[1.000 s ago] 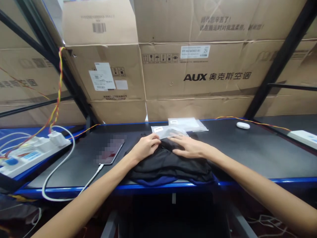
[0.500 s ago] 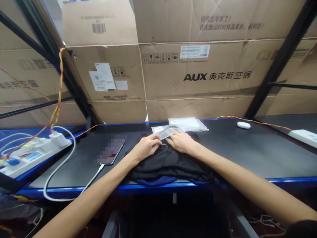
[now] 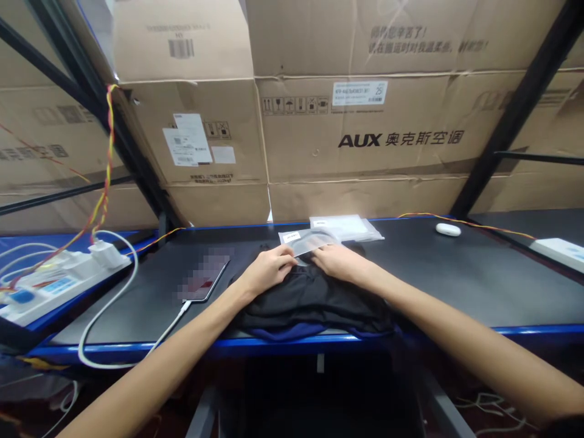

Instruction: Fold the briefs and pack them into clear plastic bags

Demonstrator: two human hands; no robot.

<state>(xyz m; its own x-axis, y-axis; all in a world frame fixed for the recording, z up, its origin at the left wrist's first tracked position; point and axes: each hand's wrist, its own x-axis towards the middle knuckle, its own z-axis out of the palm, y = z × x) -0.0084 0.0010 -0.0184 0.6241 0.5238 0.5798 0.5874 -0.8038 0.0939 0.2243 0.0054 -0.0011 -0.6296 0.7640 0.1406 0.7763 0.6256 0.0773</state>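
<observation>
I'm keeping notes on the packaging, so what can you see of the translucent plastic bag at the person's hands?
The translucent, thin-looking plastic bag has a small white printed label near its far left corner; the print is too blurred to read. It lies bowed over the far part of the crumpled black fabric. The bare left hand pinches its near edge; the bare right hand is at its right part, fingertips partly hidden.

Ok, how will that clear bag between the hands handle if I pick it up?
The clear bag will probably be floppy, since it bows upward between the left hand and right hand. It looks thin and see-through, so likely light, and its smooth sheen suggests it may slip.
</observation>
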